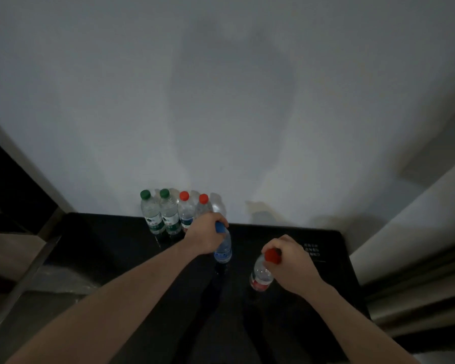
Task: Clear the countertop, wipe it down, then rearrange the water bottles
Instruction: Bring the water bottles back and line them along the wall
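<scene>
Both forearms come in from the near edge of the black tabletop (286, 324), one bottle per hand. Left hand (205, 236) is curled round the neck of a blue-capped bottle (223, 249) — blue label, standing upright around the middle of the tabletop, a bit toward the back edge. Right hand (289, 261) has its fingers wrapped over the top of a red-capped bottle (260, 275) with a red label, sitting closer to the near edge and over toward the right side, well apart from the blue one. Can't tell if either bottle is lifted or resting on the surface.

Along the back edge, right up against the wall (221, 101), there's a row of four upright bottles — two green-capped bottles (160, 214) on the left with green labels, then two more red-capped ones (192, 208), all packed side by side. The left hand partly covers the rightmost of that row.

Some small white printed text (311, 249) sits near the back right corner, too blurry to read. Lighting is pretty dim overall.
</scene>
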`<act>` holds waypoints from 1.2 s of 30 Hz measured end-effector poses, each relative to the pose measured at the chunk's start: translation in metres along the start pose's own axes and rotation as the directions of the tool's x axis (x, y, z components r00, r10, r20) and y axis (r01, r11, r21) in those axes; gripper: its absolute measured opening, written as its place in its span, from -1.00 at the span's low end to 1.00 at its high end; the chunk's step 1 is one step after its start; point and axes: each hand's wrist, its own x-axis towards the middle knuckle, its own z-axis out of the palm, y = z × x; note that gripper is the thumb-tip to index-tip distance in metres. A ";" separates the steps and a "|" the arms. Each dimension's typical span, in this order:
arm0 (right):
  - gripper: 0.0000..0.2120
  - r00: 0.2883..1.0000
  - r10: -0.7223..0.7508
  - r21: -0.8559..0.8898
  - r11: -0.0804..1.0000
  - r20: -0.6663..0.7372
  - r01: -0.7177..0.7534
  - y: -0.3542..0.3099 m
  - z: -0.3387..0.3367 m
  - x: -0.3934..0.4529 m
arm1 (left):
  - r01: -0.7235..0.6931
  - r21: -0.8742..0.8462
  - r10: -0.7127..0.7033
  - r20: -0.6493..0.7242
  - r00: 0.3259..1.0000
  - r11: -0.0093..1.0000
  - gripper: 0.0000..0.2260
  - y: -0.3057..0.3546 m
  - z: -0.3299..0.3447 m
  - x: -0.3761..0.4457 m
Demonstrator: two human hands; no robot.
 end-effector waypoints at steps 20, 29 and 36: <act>-0.79 0.997 -0.080 -0.027 0.996 -0.012 0.080 0.016 0.025 0.179 | 0.151 0.109 -0.147 -0.046 0.988 0.982 -0.73 0.000 0.020 0.117; -0.75 0.998 -0.063 -0.008 0.998 0.001 0.063 0.004 0.039 0.220 | 0.149 0.097 -0.138 -0.113 0.984 0.984 -0.67 -0.002 0.019 0.129; -0.62 0.998 -0.067 0.020 0.998 -0.004 0.067 0.000 0.042 0.220 | 0.123 0.130 -0.119 -0.043 0.992 0.984 -0.46 0.000 0.013 0.122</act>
